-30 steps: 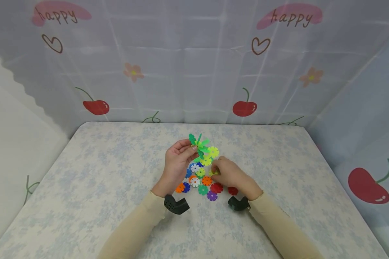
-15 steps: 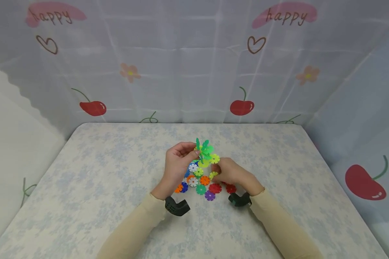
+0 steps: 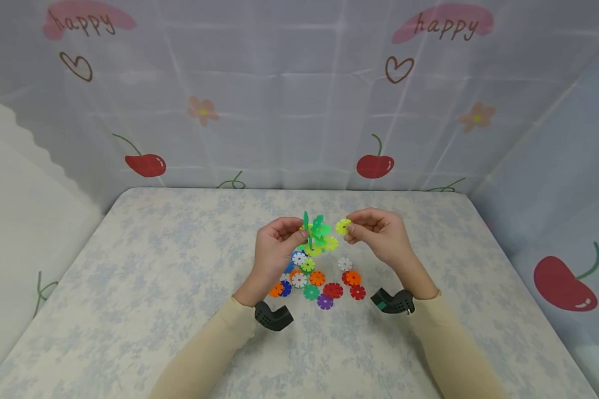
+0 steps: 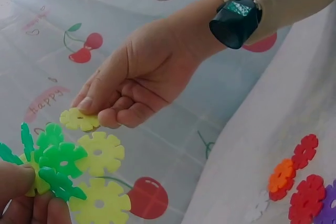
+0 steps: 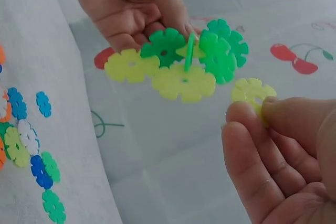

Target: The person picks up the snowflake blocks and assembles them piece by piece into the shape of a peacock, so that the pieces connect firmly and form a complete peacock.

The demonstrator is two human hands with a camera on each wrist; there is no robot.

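Note:
Between thumb and fingers, my left hand [image 3: 279, 255] pinches a cluster of joined snowflake discs [image 5: 217, 59], green and yellow, raised above the table. Green discs fan out around a small yellow one, and two larger yellow discs [image 4: 101, 153] hang from the side. To its right, my right hand [image 3: 386, 238] pinches a single yellow snowflake disc [image 5: 251, 91] by its edge, thumb against the fingertips. A small gap separates this disc from the cluster in the head view. The left fingertips are partly hidden behind the cluster.
Loose snowflake discs lie on the patterned table [image 3: 179, 249] below the hands: several orange, red, blue, green and white ones, plus a purple disc [image 3: 325, 301]. A white disc [image 3: 344, 264] lies under the right hand. A printed curtain [image 3: 289, 111] stands behind the table.
My right hand has lifted a yellow disc off the table and brought it up beside the cluster, uncovering white, orange and red discs. The left hand has turned the cluster slightly.

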